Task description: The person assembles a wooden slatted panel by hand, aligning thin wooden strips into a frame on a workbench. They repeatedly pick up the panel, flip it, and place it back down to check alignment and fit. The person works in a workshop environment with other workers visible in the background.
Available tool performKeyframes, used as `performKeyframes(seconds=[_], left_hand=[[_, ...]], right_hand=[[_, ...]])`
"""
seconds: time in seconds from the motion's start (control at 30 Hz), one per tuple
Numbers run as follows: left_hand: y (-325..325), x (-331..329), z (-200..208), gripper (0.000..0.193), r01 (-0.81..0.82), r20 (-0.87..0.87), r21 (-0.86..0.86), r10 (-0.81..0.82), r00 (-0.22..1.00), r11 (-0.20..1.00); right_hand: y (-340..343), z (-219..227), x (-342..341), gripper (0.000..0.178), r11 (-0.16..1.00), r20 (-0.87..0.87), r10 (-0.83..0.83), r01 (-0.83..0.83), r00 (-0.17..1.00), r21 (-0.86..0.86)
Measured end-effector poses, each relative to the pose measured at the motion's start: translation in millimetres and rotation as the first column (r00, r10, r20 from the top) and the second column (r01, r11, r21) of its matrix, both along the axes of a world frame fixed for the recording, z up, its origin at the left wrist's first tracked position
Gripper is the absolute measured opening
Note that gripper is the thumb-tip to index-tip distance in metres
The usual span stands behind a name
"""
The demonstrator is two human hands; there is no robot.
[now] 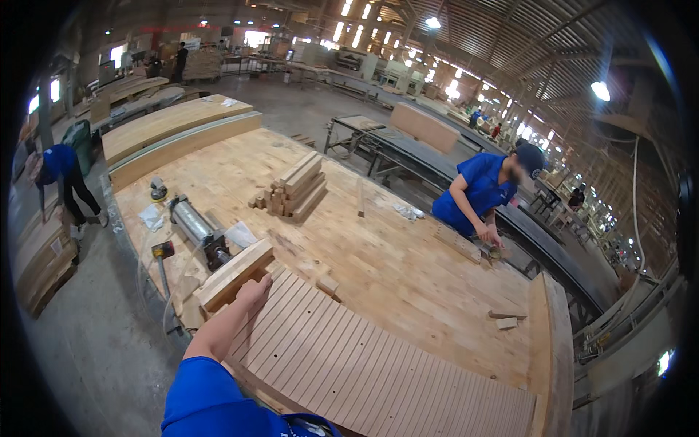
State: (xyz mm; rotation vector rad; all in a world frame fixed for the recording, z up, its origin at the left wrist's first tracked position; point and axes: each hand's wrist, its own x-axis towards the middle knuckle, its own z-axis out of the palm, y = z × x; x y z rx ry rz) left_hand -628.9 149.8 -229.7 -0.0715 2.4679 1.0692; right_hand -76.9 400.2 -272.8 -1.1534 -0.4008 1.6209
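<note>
My left hand reaches across the left end of a row of narrow wooden slats. Its fingers curl over the outermost slat, close against a thick wooden block; the fingertips are partly hidden. The slats lie side by side in a long panel, with several small dark holes in them. A small wood offcut sits by the panel's far edge. Behind the block, a metal pneumatic cylinder lies on the bench, with a mallet to its left. My right hand is out of the picture.
The wooden workbench carries a stack of wood sticks and a raised end board. Across it, a co-worker in blue handles a small round object. Another person bends over stacked wood at far left.
</note>
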Motion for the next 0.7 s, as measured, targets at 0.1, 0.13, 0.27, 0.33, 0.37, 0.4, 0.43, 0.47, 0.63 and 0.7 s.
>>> performKeyframes(seconds=[0.1,0.13,0.27,0.33,0.37,0.4,0.43,0.47,0.63,0.7], left_hand=[[-30.2,25.8,24.1,0.093,-0.038,-0.141,0.052,0.045,0.989,0.998],[-51.5,31.2,31.3,0.093,-0.069,-0.206,0.095,0.087,0.975,0.993],[-133.2,71.3,56.1,0.081,-0.118,-0.450,0.357,0.281,0.848,0.927],[-154.1,108.3,75.9,0.068,-0.145,-0.282,0.575,0.362,0.888,0.805],[-167.8,129.8,83.3,0.063,-0.104,-0.296,0.693,0.413,0.861,0.714],[-178.0,152.7,93.7,0.058,-0.043,-0.306,0.793,0.459,0.834,0.608],[-196.9,177.1,110.8,0.046,-0.031,-0.286,0.810,0.441,0.851,0.586],[-214.6,191.8,112.6,0.045,0.030,-0.339,0.812,0.429,0.837,0.583],[-307.0,244.1,127.3,0.041,0.285,-0.582,0.762,0.422,0.695,0.581],[-348.0,245.5,109.1,0.047,0.273,-0.505,0.802,0.359,0.785,0.531]], right_hand=[[-10.4,4.6,4.2,0.070,0.999,-0.035,0.032,-0.031,0.999,0.016],[-15.0,5.7,0.6,0.070,0.998,-0.058,0.062,-0.061,0.996,0.022],[-40.2,14.2,-7.5,0.070,0.979,-0.101,0.192,-0.184,0.976,0.086],[-52.9,21.0,3.7,0.070,0.971,-0.101,0.216,-0.203,0.971,0.124],[-61.0,23.3,7.1,0.070,0.966,-0.104,0.233,-0.218,0.967,0.138],[-68.8,25.8,11.4,0.070,0.962,-0.107,0.245,-0.228,0.963,0.151],[-76.2,27.5,10.4,0.070,0.957,-0.122,0.262,-0.241,0.957,0.162],[-84.2,29.7,12.3,0.070,0.953,-0.128,0.274,-0.251,0.953,0.170],[-129.4,42.9,2.7,0.071,0.930,-0.224,0.351,-0.309,0.909,0.199],[-147.5,50.9,-3.0,0.071,0.919,-0.232,0.374,-0.325,0.898,0.224]])
